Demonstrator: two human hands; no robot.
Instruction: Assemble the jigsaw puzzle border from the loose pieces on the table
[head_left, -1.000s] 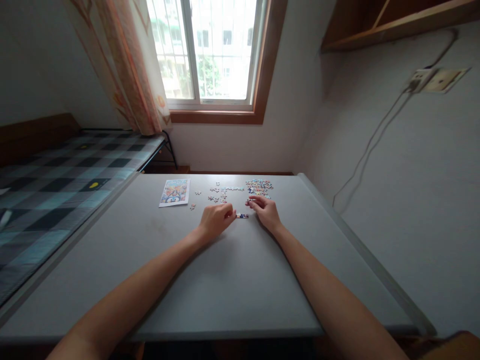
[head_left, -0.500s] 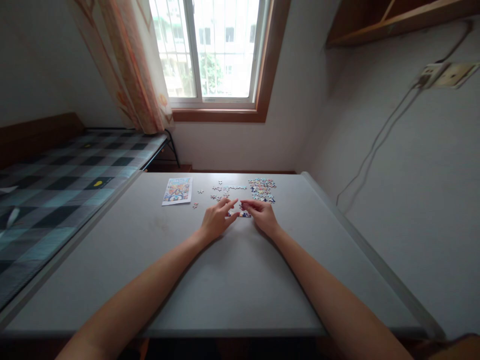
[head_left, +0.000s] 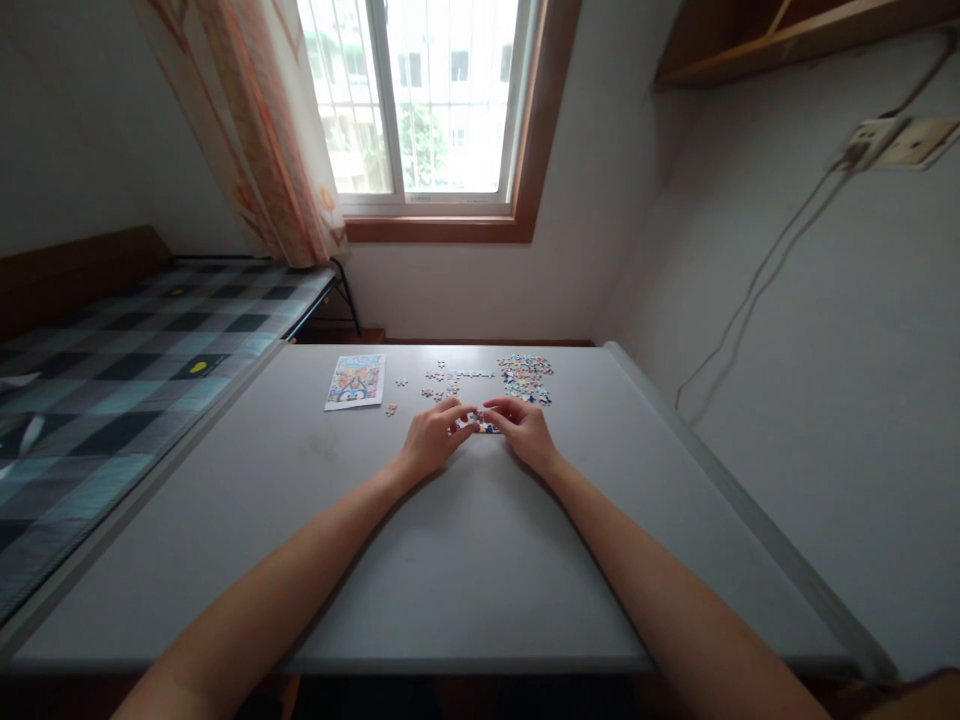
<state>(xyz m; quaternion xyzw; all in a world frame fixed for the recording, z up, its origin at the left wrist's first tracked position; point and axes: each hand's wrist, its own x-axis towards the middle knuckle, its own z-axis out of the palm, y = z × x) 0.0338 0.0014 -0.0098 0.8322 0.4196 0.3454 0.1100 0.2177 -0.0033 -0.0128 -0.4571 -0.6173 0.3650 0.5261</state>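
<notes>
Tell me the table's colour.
Grey; the table shows best in the head view.

Primary light source: window [head_left: 427,100], rear, overexposed. Room interior: dim. Worktop [head_left: 450,560]: soft sheen at far edge. Wide-angle distortion stretches frame edges. Small pieces [head_left: 525,378]: indistinct.

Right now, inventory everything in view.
picture sheet: 1, multicoloured, table left
puzzle pile: 1, multicoloured, far table
piece row: 1, bluish, beside pile
scattered pieces: several, mixed, beside sheet
middle pieces: uncountable, mixed, between hands
table: 1, grey, centre
bed: 1, black-blue, left
curtain: 1, orange, beside window
window: 1, brown-framed, far wall
shelf: 1, brown, upper right
socket plates: 2, whitish, right wall
hanging cable: 1, grey, right wall
left hand: 1, bare, centre
right hand: 1, bare, centre
</notes>
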